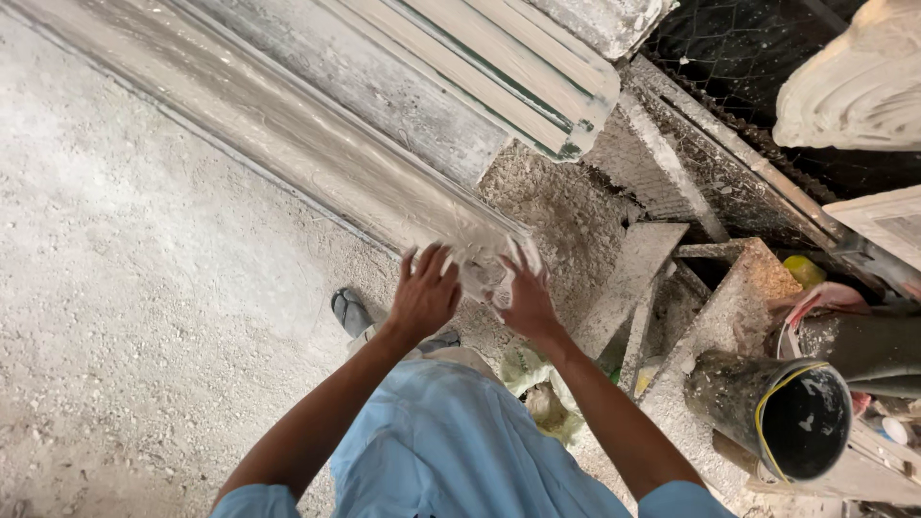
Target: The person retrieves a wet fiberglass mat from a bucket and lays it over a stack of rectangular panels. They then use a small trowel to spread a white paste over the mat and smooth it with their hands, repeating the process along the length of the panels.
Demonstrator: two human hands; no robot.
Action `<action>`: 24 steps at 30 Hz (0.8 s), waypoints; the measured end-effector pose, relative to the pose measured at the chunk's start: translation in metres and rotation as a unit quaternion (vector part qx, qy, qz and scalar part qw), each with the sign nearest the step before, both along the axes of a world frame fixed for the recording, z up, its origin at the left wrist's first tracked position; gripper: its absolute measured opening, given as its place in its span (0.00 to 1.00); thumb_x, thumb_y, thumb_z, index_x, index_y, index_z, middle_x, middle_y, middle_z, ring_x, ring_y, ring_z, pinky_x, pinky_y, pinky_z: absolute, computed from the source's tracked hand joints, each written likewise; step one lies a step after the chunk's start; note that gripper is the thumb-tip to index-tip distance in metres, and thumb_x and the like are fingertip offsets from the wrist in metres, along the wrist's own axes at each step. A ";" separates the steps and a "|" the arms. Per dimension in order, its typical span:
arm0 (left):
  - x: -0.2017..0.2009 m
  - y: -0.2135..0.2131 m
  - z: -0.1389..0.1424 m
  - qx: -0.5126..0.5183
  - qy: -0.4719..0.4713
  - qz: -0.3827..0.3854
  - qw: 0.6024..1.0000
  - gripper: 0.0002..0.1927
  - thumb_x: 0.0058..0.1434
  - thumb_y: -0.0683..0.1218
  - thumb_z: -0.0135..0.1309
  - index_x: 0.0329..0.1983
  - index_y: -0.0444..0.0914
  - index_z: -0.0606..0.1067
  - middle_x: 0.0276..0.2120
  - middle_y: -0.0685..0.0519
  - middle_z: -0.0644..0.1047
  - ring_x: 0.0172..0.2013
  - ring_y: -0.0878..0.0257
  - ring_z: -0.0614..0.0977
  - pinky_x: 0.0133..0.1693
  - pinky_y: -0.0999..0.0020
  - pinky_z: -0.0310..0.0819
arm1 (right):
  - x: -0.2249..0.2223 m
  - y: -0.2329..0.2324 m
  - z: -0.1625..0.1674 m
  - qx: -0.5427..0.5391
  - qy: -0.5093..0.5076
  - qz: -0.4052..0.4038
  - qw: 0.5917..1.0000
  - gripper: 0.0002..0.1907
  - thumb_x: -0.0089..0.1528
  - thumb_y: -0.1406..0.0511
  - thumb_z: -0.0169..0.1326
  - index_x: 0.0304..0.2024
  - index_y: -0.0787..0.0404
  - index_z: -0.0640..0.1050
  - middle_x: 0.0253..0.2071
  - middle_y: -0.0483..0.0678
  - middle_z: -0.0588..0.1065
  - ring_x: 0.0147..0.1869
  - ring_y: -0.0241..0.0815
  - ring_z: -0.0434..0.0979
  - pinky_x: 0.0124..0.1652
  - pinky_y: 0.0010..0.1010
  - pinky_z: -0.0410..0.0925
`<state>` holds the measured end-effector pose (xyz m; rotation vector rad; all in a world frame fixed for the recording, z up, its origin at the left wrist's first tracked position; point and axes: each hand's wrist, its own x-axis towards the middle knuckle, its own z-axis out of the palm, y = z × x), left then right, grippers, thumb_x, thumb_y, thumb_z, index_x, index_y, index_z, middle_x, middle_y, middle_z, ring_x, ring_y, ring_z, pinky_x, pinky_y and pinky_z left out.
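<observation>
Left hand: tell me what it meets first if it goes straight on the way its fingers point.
The left hand would likely meet the plaster-coated long board first; its fingertips already look to be at the board's near end.

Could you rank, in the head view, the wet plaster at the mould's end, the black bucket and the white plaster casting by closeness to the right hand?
From the right hand:
1. Wet plaster at the long mould's near end, under the fingertips.
2. Black bucket, lying on its side, lower right.
3. White plaster casting, top right corner, farthest.
</observation>
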<state>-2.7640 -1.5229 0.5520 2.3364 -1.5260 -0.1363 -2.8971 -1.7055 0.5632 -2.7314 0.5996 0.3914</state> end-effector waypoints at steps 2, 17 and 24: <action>-0.006 0.023 -0.001 0.038 0.026 0.006 0.999 0.17 0.67 0.49 0.48 0.55 0.38 0.74 0.60 0.40 0.70 0.64 0.48 0.69 0.64 0.36 0.55 | 0.016 0.000 0.008 -0.038 0.050 0.075 0.995 0.49 0.61 0.40 0.51 0.72 0.62 0.56 0.78 0.56 0.43 0.81 0.60 0.35 0.72 0.59 0.35; -0.010 0.035 -0.006 0.021 0.030 0.099 0.994 0.14 0.59 0.43 0.57 0.49 0.41 0.79 0.53 0.43 0.70 0.60 0.51 0.69 0.62 0.37 0.58 | 0.038 -0.005 -0.027 -0.169 0.014 0.250 0.953 0.46 0.66 0.46 0.43 0.77 0.63 0.47 0.79 0.57 0.46 0.83 0.57 0.39 0.74 0.52 0.37; -0.005 0.029 0.006 -0.023 0.055 0.192 0.980 0.10 0.58 0.46 0.58 0.42 0.40 0.80 0.54 0.43 0.70 0.59 0.49 0.70 0.59 0.36 0.58 | 0.069 -0.005 -0.020 -0.085 -0.028 0.270 0.959 0.46 0.67 0.42 0.40 0.76 0.63 0.46 0.79 0.58 0.44 0.82 0.61 0.38 0.74 0.53 0.37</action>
